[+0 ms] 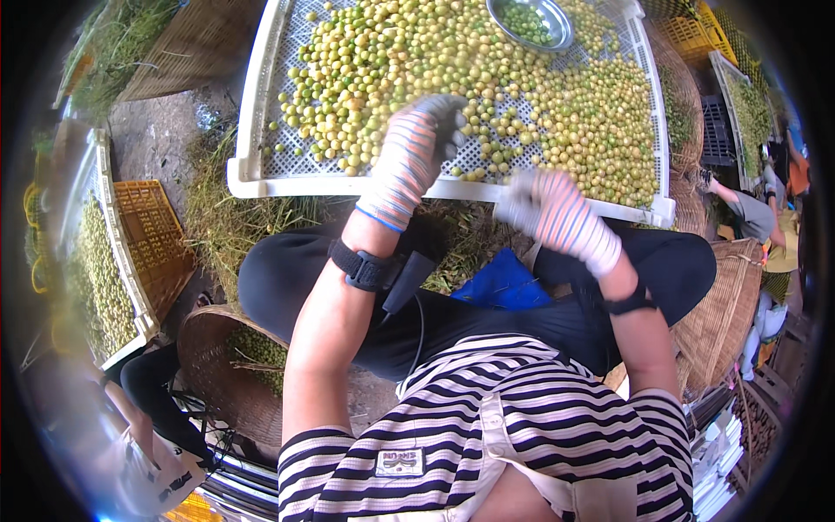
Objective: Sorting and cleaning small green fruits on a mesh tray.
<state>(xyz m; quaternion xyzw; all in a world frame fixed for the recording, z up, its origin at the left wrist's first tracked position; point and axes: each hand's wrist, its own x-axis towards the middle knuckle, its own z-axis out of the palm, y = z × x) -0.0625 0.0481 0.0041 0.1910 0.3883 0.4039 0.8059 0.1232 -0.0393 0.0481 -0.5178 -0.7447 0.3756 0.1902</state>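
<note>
A white mesh tray (246,181) full of small round yellow-green fruits (348,104) lies in front of me, with a metal bowl (565,26) of greener fruits at its back. My left hand (416,152), in a striped glove with grey palm, is over the tray's near side among the fruits, fingers curled; whatever they hold is hidden. My right hand (548,213), gloved alike, is at the tray's front edge, its fingers blurred by motion, so their grip is unclear.
Another fruit tray (129,296) and orange crate (152,235) stand left. Woven baskets (209,365) flank my crossed legs, over dry grass and blue cloth (496,287). Co-workers sit at lower left (148,383) and right (748,213). Crates (715,130) and a tray stand at back right.
</note>
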